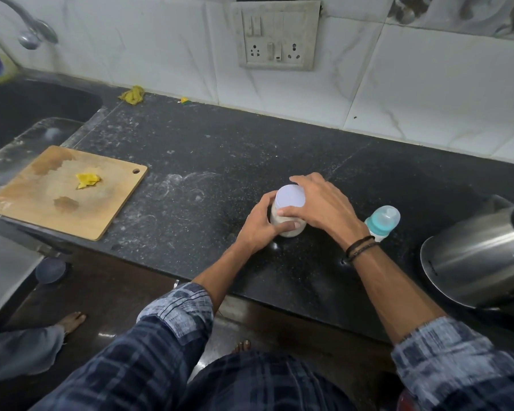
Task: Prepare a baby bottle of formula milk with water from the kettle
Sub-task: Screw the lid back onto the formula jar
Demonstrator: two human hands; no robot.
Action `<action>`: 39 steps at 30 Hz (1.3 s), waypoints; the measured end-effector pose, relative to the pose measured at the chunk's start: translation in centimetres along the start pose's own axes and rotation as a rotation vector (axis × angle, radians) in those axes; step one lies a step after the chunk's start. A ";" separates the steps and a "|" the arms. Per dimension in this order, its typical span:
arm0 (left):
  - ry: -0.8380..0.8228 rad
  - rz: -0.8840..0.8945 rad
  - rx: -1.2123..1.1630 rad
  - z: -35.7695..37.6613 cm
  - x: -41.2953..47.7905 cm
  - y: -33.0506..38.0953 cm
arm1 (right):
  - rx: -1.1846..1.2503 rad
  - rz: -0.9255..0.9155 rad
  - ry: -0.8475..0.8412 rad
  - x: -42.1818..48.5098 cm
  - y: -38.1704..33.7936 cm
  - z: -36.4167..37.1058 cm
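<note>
A clear jar of pale powder [288,228] with a white lid [290,196] stands on the black counter [220,161] near its front edge. My left hand [257,226] wraps around the jar's body from the left. My right hand [321,207] grips the lid's rim from the right and behind. Just right of that wrist stands a baby bottle [382,221] with a teal collar and a clear cap. A steel kettle [475,256] sits at the far right edge of the view.
A wooden cutting board [42,200] with a yellow scrap lies at the left, beside the sink [27,114] and tap [33,28]. A yellow cloth [132,94] lies by the tiled wall. A socket panel [276,40] is mounted above the counter.
</note>
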State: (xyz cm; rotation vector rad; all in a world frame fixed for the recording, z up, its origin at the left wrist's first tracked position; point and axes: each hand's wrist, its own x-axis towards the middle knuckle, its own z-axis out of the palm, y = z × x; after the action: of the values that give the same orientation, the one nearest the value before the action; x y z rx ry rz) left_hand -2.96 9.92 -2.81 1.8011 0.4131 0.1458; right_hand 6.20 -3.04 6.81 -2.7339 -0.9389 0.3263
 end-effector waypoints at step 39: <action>-0.031 0.089 -0.048 0.1 0.4 -0.8 | -0.023 0.071 0.019 -0.8 -1.3 0.6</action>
State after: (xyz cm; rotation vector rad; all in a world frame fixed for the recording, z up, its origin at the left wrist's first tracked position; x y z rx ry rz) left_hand -2.69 10.15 -3.65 1.7731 0.3053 0.1874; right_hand 4.73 -2.45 6.69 -2.7913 -0.8477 0.3039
